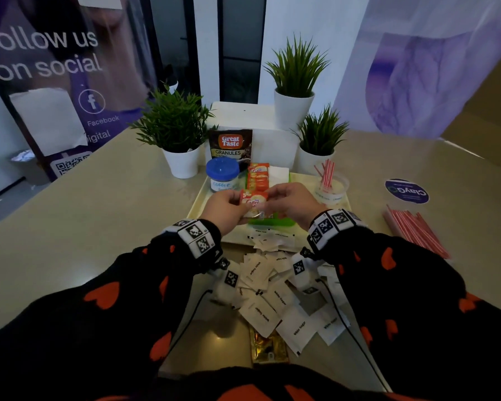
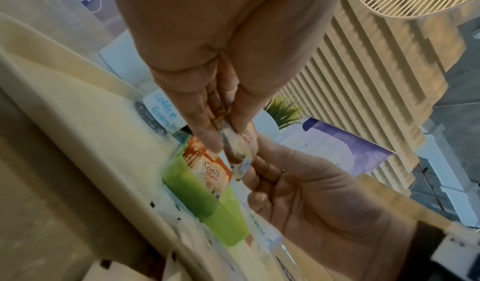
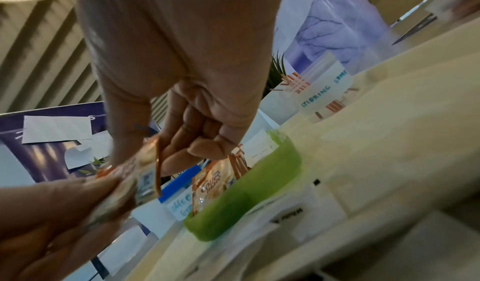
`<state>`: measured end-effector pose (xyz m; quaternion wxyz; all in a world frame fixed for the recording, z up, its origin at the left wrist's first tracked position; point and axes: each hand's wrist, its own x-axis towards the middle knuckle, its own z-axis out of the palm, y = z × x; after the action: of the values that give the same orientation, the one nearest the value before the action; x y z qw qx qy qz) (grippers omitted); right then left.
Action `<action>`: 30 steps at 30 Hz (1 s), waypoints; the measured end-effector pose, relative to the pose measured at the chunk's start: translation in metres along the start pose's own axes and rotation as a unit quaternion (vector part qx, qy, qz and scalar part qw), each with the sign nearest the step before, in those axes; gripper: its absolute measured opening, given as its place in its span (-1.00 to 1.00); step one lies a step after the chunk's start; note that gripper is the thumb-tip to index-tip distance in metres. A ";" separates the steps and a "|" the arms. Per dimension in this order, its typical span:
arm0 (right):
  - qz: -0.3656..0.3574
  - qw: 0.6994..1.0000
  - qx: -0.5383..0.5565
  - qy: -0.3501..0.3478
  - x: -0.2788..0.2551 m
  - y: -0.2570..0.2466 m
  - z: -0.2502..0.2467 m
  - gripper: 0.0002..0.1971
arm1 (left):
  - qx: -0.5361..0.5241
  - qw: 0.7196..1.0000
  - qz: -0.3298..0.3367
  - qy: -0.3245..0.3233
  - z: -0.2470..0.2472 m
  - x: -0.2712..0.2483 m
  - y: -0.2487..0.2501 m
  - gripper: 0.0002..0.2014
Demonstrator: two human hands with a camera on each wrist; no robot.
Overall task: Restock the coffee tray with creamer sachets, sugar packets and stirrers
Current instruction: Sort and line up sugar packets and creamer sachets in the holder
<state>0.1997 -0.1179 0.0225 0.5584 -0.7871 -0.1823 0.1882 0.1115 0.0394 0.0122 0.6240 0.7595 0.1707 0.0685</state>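
1. We pinch one Coffee-mate sachet [image 1: 253, 201] with left hand [image 1: 225, 209] and right hand [image 1: 293, 204], above the green bin [image 1: 272, 221] on the tray [image 1: 198, 202].
2. Bin holds sachets; cup [image 1: 331, 188] marked "STIRRING" holds stirrers [image 1: 327, 172]; jar [image 1: 222, 175] reads "Coffee".

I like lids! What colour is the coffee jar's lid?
Blue lid, clearest in the head view.

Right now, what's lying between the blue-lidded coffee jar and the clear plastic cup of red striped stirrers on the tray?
In the head view, a green holder with orange creamer sachets sits between the blue-lidded coffee jar and the clear plastic stirrer cup.
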 end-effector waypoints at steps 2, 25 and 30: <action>0.007 1.000 -0.001 0.027 0.002 0.002 -0.002 -0.72 | 0.025 1.000 0.007 0.009 0.006 0.009 0.000 -0.88; 0.006 0.954 -0.265 0.139 0.022 0.023 0.014 -0.56 | 0.364 0.931 0.024 -0.009 0.002 0.024 -0.006 -0.89; -0.043 0.965 -0.214 0.148 0.006 0.020 0.008 -0.62 | 0.332 0.939 0.082 -0.024 -0.004 0.008 0.007 -0.95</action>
<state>0.2024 -0.1147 0.0007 0.4051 -0.8989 -0.1671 0.0025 0.1193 0.0449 0.0185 0.3325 0.9362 0.1062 0.0410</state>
